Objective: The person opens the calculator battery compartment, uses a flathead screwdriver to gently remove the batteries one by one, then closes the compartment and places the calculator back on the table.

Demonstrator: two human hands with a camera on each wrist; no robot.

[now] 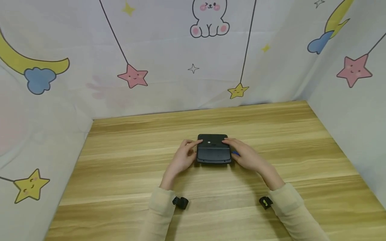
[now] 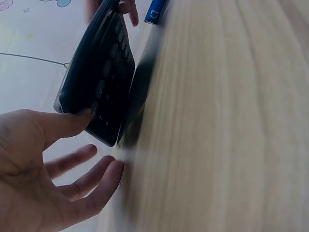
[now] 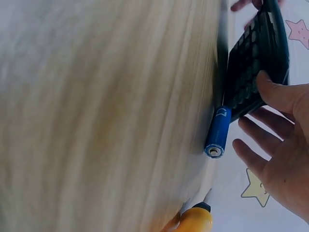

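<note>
Both my hands flank a black calculator (image 1: 212,149) on the wooden surface (image 1: 126,174), its keyed face tilted down toward the wood and its smooth back up. My left hand (image 1: 182,157) has its thumb pressed on the near edge, its other fingers (image 2: 87,179) spread straight below; my right hand (image 1: 245,155) mirrors it, thumb on the opposite edge, fingers loose and apart. A blue cylindrical battery (image 3: 217,135) lies on the surface just under my right palm, beside the calculator. I judge the step as turning the device over for its battery bay; next calls for a steady tilt, then picking up the battery. The casing is matt plastic, the wood pale and streaked.
</note>
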